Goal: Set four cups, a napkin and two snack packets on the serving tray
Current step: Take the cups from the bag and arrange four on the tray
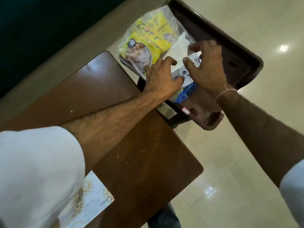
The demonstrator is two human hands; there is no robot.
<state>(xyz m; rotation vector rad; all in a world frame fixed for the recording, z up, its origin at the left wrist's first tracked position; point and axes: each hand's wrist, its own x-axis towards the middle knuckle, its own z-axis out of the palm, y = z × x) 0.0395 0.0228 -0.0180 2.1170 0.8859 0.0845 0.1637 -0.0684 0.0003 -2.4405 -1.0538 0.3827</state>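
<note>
Tray [243,46], both hands over its contents.
I see left hand [162,76] and right hand [207,66] half-curled on a blue-patterned item [185,74], mostly hidden; grip unclear. Yellow packet [148,40] blurred.

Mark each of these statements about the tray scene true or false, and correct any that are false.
1. A yellow snack packet lies on the dark brown tray. True.
2. The left hand rests flat on the wooden table, away from the tray. False: it reaches over the tray beside the right hand.
3. Both hands are at a white item with blue print. True.
4. Four cups stand upright in a row on the tray. False: no such row of cups shows.
5. The right wrist is bare. False: a thin band circles it.
</note>
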